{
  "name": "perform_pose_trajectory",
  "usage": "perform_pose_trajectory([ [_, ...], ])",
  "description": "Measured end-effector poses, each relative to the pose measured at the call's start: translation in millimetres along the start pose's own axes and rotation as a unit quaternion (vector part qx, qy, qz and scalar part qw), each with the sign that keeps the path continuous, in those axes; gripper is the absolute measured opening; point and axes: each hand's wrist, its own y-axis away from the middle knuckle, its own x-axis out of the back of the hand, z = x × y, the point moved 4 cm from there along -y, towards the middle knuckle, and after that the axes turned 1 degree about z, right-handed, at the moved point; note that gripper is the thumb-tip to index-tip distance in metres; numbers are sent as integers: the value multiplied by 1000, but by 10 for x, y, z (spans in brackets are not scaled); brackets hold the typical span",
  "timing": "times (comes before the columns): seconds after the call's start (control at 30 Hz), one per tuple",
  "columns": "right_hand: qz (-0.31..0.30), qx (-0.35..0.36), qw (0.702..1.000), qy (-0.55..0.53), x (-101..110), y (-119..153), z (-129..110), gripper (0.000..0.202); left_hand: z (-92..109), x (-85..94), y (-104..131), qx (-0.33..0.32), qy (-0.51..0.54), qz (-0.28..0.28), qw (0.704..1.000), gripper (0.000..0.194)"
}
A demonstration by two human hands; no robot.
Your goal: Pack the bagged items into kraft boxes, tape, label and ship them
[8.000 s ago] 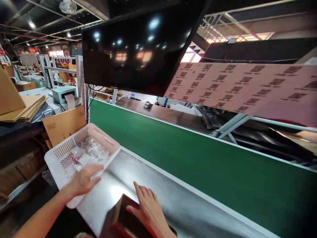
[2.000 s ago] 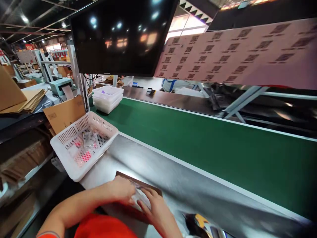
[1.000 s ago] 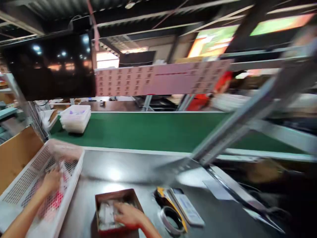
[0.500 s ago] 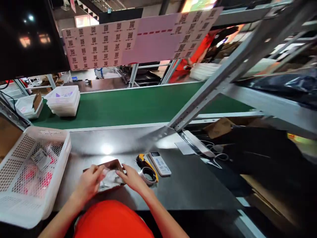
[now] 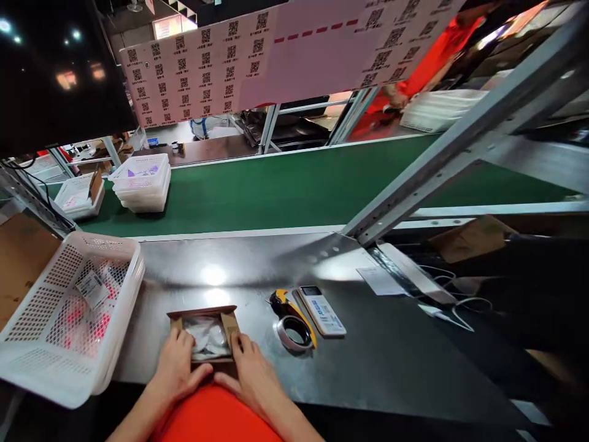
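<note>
A small open cardboard box (image 5: 229, 328) sits on the metal table close to my body. Inside it lies a clear plastic bag (image 5: 208, 336); what the bag holds is hard to make out. My left hand (image 5: 177, 362) grips the box's left side, fingers over the edge and thumb along the front. On the opposite side, my right hand (image 5: 253, 371) grips the right wall in the same way. Just right of the box lies a yellow tape dispenser (image 5: 294, 319) with a roll of tape, beside a white phone-like device (image 5: 321, 312).
White perforated baskets (image 5: 113, 350) with bagged pink items stand at the left. Behind the table runs a green conveyor belt (image 5: 257, 190) carrying stacked white trays (image 5: 142, 184). A slanted metal post (image 5: 414, 178) rises at right. Across the belt, a person in red (image 5: 427, 64) stands.
Both hands have left the plastic bag and now hold the box's two sides. The bag lies flatter inside the box. The view has shifted, so the surroundings appear displaced.
</note>
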Motion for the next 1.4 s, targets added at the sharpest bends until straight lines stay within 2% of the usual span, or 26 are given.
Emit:
perform_pose_trajectory([
  [0.07, -39, 32, 998, 49, 32, -58, -58, 81, 90, -5, -141, -41, -41, -82, 995, 55],
  [0.1, -53, 44, 995, 71, 62, -112, -75, 76, 106, 10, -213, -58, -56, -108, 991, 57],
  [0.2, -80, 79, 989, 100, 165, -324, -105, 49, 70, 41, -419, -97, -82, -163, 978, 58],
  [0.3, -86, 129, 986, 68, 208, -506, -93, 40, -12, 9, -620, -84, -84, -190, 974, 58],
  [0.4, -41, 157, 987, 0, 123, -595, 21, 38, -22, -76, -765, -59, -87, -199, 974, 67],
  [0.5, 58, 153, 984, -66, -120, -583, 221, 39, -5, -195, -776, -37, -101, -194, 975, 74],
  [0.57, 136, 138, 977, -93, -320, -519, 347, 45, -16, -250, -718, -33, -100, -144, 984, 65],
  [0.6, 180, 126, 971, -95, -403, -475, 391, 51, -23, -259, -677, -46, -97, -100, 989, 57],
  [0.7, 311, 90, 945, -42, -497, -341, 409, 84, -49, -201, -535, -124, -97, 95, 983, 39],
  [0.73, 340, 89, 936, -11, -478, -318, 377, 94, -72, -182, -490, -137, -103, 148, 974, 42],
  [0.77, 354, 99, 930, 21, -444, -311, 335, 101, -102, -178, -451, -140, -111, 186, 966, 55],
  [0.83, 332, 152, 928, 80, -377, -333, 242, 101, -171, -226, -373, -130, -126, 206, 962, 76],
  [0.87, 298, 185, 931, 103, -364, -344, 206, 94, -201, -279, -320, -131, -128, 194, 964, 75],
  [0.93, 216, 240, 937, 134, -384, -331, 179, 74, -245, -415, -170, -157, -122, 161, 967, 60],
  [1.0, 150, 272, 940, 141, -438, -275, 212, 59, -290, -552, -7, -180, -119, 134, 967, 51],
  [1.1, 82, 303, 942, 115, -461, -213, 368, 55, -398, -662, 117, -130, -129, 130, 974, 50],
  [1.13, 74, 290, 949, 100, -416, -227, 466, 54, -430, -670, 117, -112, -122, 134, 977, 51],
  [1.17, 82, 244, 963, 83, -334, -269, 603, 52, -452, -670, 98, -105, -109, 134, 979, 51],
  [1.23, 137, 71, 986, 56, -88, -381, 989, 50, -464, -653, 20, -129, -71, 131, 980, 50],
  [1.3, 197, -118, 972, 44, 167, -446, 1417, 53, -458, -623, -92, -166, -48, 120, 978, 49],
  [1.33, 207, -179, 961, 40, 261, -465, 1597, 55, -454, -604, -153, -180, -45, 113, 976, 48],
  [1.4, 195, -225, 954, 32, 373, -503, 1859, 50, -437, -563, -269, -204, -44, 93, 974, 48],
])
